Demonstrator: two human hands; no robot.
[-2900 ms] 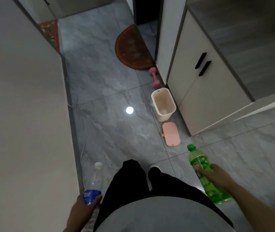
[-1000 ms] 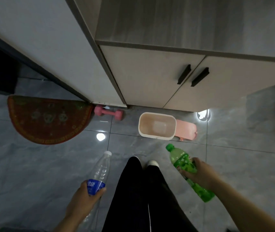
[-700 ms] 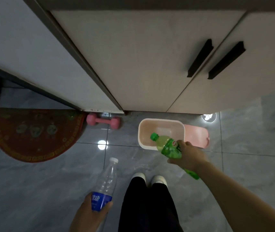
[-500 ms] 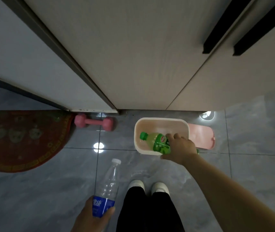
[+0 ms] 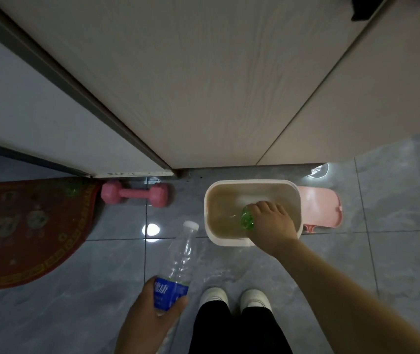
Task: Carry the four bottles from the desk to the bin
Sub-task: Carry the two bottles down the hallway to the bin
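Green bottle (image 5: 247, 221) under right fingers (image 5: 262, 208) (inside bin (image 5: 210, 226)).

the bin (image 5: 252, 241) stands on the floor (image 5: 395, 251) before the cabinet (image 5: 229, 85), its lid (image 5: 321, 208) just right, a dumbbell (image 5: 134, 194) left, a mat (image 5: 25, 231) further left. shoes (image 5: 234, 298) stand near the bin.

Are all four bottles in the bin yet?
Not yet. The right hand is lowering the green bottle into the bin, which otherwise looks empty. The left hand holds the clear bottle, next to go in. The other two are not in view.
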